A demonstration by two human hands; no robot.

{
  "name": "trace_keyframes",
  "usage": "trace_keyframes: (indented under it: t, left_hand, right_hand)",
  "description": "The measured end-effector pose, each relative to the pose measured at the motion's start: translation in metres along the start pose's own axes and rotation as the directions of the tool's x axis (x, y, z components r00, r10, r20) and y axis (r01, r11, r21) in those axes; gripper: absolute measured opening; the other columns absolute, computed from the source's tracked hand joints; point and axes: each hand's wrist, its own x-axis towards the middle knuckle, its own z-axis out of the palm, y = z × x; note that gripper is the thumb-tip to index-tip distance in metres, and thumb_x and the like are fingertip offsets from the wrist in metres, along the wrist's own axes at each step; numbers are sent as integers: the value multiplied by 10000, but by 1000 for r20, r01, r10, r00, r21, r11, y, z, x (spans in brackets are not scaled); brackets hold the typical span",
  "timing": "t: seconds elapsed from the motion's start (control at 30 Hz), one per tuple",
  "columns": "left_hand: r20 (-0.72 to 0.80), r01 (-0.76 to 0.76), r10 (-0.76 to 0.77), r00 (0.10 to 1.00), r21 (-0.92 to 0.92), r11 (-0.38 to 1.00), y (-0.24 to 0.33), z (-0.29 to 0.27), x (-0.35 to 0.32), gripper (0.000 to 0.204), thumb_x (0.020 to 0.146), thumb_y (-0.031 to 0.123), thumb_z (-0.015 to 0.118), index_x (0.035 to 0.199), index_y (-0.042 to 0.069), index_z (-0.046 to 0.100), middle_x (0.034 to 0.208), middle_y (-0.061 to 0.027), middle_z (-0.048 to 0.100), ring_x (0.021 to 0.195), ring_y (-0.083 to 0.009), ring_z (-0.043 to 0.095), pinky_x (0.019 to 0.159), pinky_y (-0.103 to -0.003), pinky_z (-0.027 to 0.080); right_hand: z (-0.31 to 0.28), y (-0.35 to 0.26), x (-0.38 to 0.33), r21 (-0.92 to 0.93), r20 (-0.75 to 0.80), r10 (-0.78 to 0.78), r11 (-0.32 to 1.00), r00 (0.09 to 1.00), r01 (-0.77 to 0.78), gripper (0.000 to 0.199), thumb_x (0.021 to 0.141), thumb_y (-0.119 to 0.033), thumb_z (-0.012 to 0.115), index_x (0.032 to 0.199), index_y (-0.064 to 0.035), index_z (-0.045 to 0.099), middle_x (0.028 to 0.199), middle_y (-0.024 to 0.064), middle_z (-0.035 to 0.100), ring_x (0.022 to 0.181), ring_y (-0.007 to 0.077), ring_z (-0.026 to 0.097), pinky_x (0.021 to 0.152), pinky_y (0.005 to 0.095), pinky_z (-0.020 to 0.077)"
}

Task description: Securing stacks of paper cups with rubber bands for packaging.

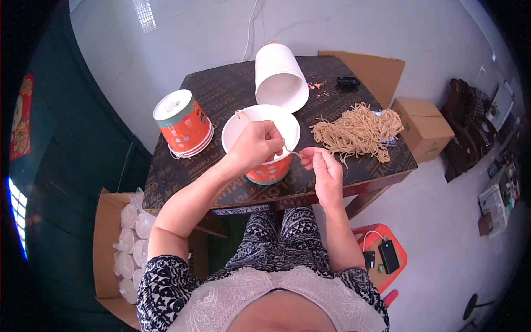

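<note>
Cord (295, 154) stretched between hands at near rim of orange bucket (269, 172). Left hand (259, 145) held pinching grip on it; right hand's (325, 171) grip pinched its other side, seemingly for tension. Bucket stood mouth-up on surface (221, 88), presumably exposing rim. Cord pile (359, 131) lay rightward, handy for reach.

pale block lettering with emblem-like marks repeats in bands over the dark table (221, 119). under its near edge, a white strip (240, 210) carries dark letters and digits. the cardboard box (428, 130) at right has small green print low on its side. faint grey marks on the white base of the upturned bucket stack (182, 130) and dark characters on its orange side are too small to read.
</note>
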Motion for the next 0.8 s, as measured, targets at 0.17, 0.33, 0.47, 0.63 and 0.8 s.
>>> trace_keyframes:
  t: [0.17, 0.33, 0.47, 0.63, 0.8]
  left_hand:
    - [8, -18, 18, 1000, -36, 999, 1, 4, 0, 93, 842, 62, 639, 794, -10, 604, 679, -65, 642, 585, -99, 578, 509, -246, 439]
    - [19, 13, -12, 1000, -68, 998, -2, 1, 2, 94, 823, 54, 626, 758, -11, 606, 657, -66, 640, 578, -108, 584, 513, -261, 455]
    - [5, 33, -33, 999, -17, 999, -1, 1, 3, 82, 814, 32, 613, 742, -6, 603, 645, -61, 633, 556, -107, 576, 493, -256, 444]
    - [4, 37, -37, 999, -13, 999, 2, -4, 6, 66, 812, 25, 616, 759, -12, 603, 649, -55, 625, 542, -107, 574, 481, -254, 445]
    - [31, -103, 104, 994, -29, 994, 7, -2, 3, 62, 832, 33, 627, 855, -24, 622, 695, -25, 617, 637, -79, 579, 557, -247, 473]
  right_hand:
    - [13, -6, 2, -21, 41, -9, 1000, 999, 10, 193, 994, -155, 557, 1031, 21, 627, 861, 24, 639, 771, 77, 569, 709, 230, 464]
    - [13, -5, -2, -229, 25, -144, 963, 989, 146, 113, 974, -92, 559, 918, 4, 579, 752, 12, 572, 672, 72, 516, 618, 227, 435]
    - [14, -7, -6, -243, 57, -128, 960, 990, 138, 102, 970, -68, 539, 904, 7, 562, 749, 18, 560, 676, 85, 501, 618, 243, 430]
    - [9, -15, -2, -261, 120, -177, 944, 977, 203, 38, 940, -17, 557, 918, 13, 558, 783, 49, 567, 696, 118, 523, 630, 267, 445]
    - [12, -28, 7, -427, 120, -471, 771, 874, 473, 117, 856, 56, 598, 946, 16, 535, 979, 176, 614, 875, 364, 604, 740, 390, 498]
